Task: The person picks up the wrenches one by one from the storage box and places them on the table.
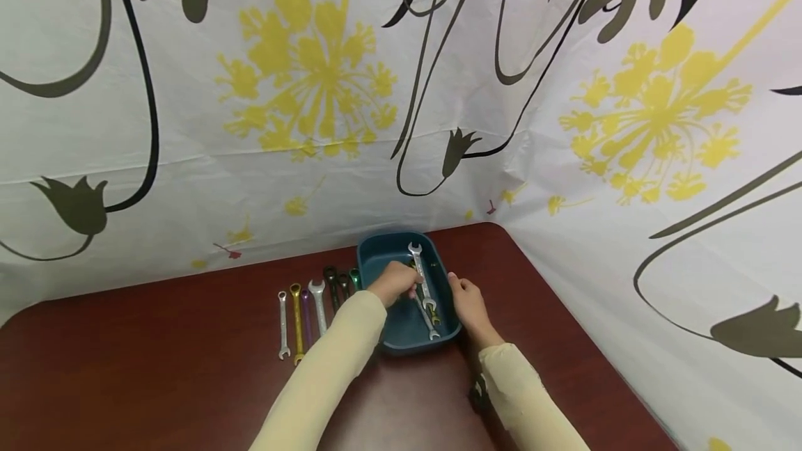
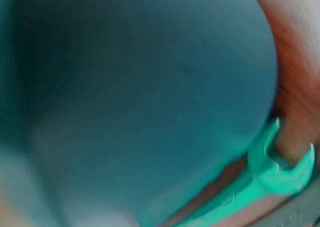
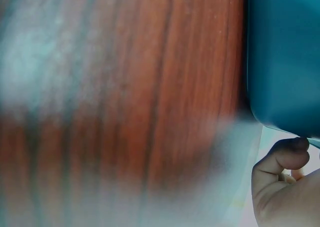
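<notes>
A dark blue plastic tray (image 1: 390, 337) sits at the back of the table, several wrenches inside it. My left hand (image 1: 395, 282) reaches into it with curled fingers. It grips one end of a silver wrench (image 1: 427, 317), whose other end points toward the near right corner. Another silver wrench (image 1: 420, 271) lies lengthwise beside that hand, partly over a gold-coloured one (image 1: 434, 314). At the tray's right side, my right hand (image 1: 470, 305) holds the wall, with its thumb (image 3: 290, 152) bent at the rim in the right wrist view.
Left of the tray a row of wrenches lies on the brown table (image 1: 156, 353): silver (image 1: 283, 326), gold (image 1: 297, 319), purple (image 1: 306, 315), large silver (image 1: 319, 305), dark ones (image 1: 332, 284) and a green one (image 2: 275, 179). A patterned cloth (image 1: 188, 124) hangs behind and to the right.
</notes>
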The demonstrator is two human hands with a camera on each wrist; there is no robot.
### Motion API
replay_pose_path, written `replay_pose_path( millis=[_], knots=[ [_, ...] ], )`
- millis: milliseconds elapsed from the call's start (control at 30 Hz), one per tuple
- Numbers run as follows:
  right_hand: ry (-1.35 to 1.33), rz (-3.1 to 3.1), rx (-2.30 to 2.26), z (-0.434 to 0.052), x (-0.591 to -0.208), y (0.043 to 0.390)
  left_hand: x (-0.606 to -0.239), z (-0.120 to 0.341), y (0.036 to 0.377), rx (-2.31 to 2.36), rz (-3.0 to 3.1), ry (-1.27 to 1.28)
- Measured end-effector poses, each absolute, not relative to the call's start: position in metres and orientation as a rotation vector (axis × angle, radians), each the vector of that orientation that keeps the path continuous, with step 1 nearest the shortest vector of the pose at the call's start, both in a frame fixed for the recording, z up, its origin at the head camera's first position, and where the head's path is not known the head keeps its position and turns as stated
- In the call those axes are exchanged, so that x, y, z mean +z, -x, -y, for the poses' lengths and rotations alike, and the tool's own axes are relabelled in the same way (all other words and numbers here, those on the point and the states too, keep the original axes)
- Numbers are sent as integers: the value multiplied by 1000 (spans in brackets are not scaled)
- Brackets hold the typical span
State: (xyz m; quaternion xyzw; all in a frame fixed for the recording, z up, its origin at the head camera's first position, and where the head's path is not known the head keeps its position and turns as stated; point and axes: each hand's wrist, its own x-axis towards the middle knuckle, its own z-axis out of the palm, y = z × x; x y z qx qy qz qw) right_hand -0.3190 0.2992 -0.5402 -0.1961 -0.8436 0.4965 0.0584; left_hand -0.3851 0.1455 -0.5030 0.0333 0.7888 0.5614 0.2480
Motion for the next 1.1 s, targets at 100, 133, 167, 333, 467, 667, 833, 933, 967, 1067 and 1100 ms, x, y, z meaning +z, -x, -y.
replay_pose_path(
  millis=[100,133,167,333,467,667,833,933,967,1067,1100],
  knots=[
    [576,2570,1494,-297,-541,319,-500,-136,386,1498,-2170,-106],
    [572,2572,1489,-297,-540,319,-498,-134,386,1496,-2175,-116],
    [570,2576,1484,-297,-539,319,-496,-131,386,1492,-2181,-124],
    [566,2589,1482,-299,-540,321,-488,-117,386,1483,-2187,-143],
    [565,2594,1496,-299,-541,321,-483,-107,385,1497,-2156,-147],
    [555,2587,1513,-300,-540,319,-480,-92,384,1481,-2172,-189],
    [563,2597,1498,-302,-540,319,-475,-77,383,1470,-2170,-240],
    [565,2607,1487,-302,-541,320,-473,-65,383,1464,-2160,-259],
    [567,2609,1486,-302,-541,320,-473,-60,383,1460,-2158,-261],
    [565,2614,1495,-301,-541,320,-471,-45,383,1446,-2162,-265],
    [566,2611,1500,-301,-541,320,-471,-41,384,1448,-2161,-269]
  ],
)
